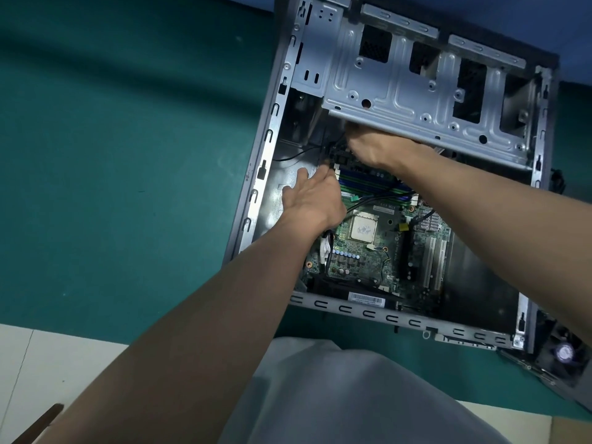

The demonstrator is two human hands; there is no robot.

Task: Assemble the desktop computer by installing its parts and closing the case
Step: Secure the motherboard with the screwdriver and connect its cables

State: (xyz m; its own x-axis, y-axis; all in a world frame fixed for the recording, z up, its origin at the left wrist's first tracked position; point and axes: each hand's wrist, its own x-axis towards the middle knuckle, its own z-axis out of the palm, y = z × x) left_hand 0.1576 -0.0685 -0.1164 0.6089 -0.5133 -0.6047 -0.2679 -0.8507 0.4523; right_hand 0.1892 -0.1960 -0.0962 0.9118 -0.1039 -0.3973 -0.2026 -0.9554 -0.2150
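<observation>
Inside the computer case (270, 136), the left hand (310, 200), fingers straight, touches beside the memory modules (368, 184); the right hand (374, 149) reaches under the drive cage (400, 91), grip hidden. Best worked gently, by feel.

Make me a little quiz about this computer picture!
1. Fill in: the case lies on a ____ mat.
2. True or false: a cooler covers the CPU.
3. Where does the right hand reach? A) under the drive cage B) onto the CPU C) outside the case

Key: 1 green; 2 false, the CPU is bare; 3 A.
</observation>
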